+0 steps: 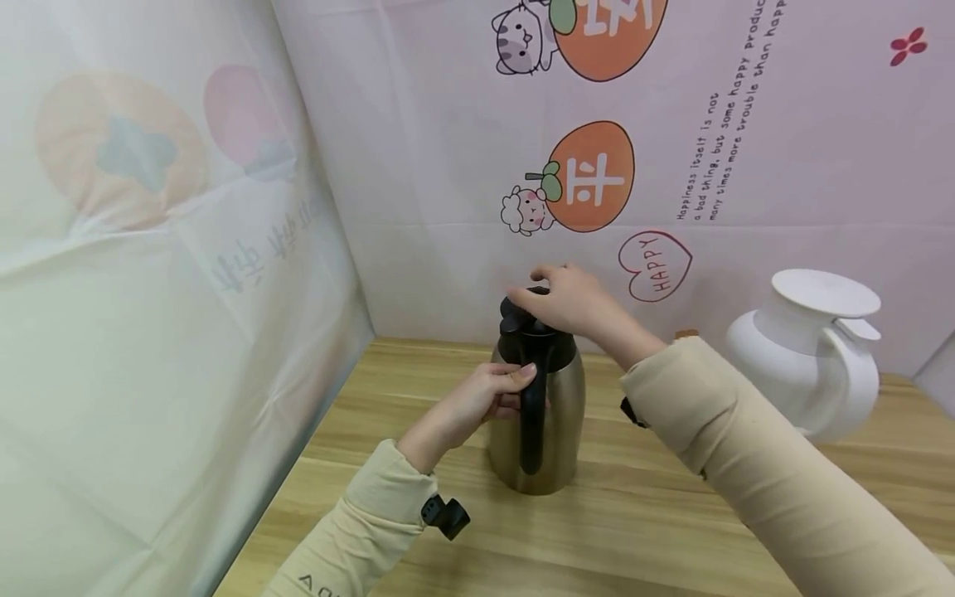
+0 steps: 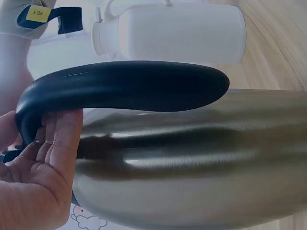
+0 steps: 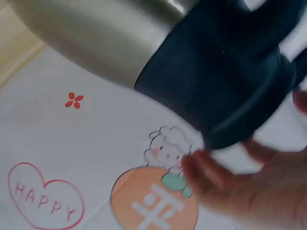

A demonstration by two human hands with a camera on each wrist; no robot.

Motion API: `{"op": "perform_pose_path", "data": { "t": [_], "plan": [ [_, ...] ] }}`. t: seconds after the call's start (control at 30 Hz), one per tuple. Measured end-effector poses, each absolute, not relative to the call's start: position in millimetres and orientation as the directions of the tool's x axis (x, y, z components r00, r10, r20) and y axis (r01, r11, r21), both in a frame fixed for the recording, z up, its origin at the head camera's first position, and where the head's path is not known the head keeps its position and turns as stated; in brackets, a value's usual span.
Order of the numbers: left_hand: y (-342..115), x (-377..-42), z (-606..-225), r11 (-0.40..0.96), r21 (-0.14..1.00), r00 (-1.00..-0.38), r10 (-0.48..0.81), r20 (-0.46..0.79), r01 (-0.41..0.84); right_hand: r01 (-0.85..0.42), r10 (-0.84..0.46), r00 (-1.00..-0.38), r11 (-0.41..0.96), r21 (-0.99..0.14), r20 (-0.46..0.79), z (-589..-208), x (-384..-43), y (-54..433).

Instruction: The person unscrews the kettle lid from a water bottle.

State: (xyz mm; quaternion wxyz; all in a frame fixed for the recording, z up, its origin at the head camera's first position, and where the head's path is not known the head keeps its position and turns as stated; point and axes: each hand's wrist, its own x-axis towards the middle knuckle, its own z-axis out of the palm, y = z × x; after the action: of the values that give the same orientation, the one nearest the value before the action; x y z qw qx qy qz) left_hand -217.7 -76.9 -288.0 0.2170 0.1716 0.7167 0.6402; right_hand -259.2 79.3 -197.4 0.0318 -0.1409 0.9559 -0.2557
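Observation:
A steel vacuum jug point(image 1: 564, 414) with a black collar and handle stands upright on the wooden table. My left hand point(image 1: 488, 394) holds the upper part of its handle point(image 2: 129, 86), fingers passed through the loop and thumb on the outside. Over the top, my right hand point(image 1: 570, 298) curls its fingers and thumb around the black lid point(image 1: 515, 319). Seen from the right wrist, the fingertips point(image 3: 192, 165) are right at the lid's rim, slightly blurred. The palm side of the right hand is hidden in the head view.
To the right stands a white jug point(image 1: 791, 356) with a handle, partly behind the right sleeve point(image 1: 746, 431). A small brown top point(image 1: 686, 333) shows behind that sleeve. Printed cloth point(image 1: 448, 166) hangs at the back, and another sheet point(image 1: 164, 356) at the left.

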Motion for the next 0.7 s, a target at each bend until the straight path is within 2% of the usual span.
{"op": "perform_pose_path", "data": {
  "t": [0.1,0.27,0.5,0.7],
  "plan": [
    [-76.6,-218.5,-288.8,0.118,0.992,-0.848,0.521,-0.096,-0.041,-0.162,-0.163,-0.986,0.891,-0.424,0.034,-201.8,-254.9,67.8],
    [-76.5,-219.3,-289.6,0.114,0.992,-0.850,0.517,-0.101,-0.049,-0.104,-0.116,-0.993,0.930,-0.353,-0.011,-202.1,-251.5,56.7],
    [-75.9,-219.4,-288.5,0.087,0.993,-0.858,0.502,-0.109,-0.076,-0.150,-0.177,-0.983,0.924,-0.351,-0.044,-197.8,-254.2,58.0],
    [-77.1,-219.4,-288.5,0.084,0.994,-0.856,0.505,-0.109,-0.077,-0.302,-0.344,-0.938,0.867,-0.395,-0.037,-194.8,-261.3,68.5]
  ]
}}
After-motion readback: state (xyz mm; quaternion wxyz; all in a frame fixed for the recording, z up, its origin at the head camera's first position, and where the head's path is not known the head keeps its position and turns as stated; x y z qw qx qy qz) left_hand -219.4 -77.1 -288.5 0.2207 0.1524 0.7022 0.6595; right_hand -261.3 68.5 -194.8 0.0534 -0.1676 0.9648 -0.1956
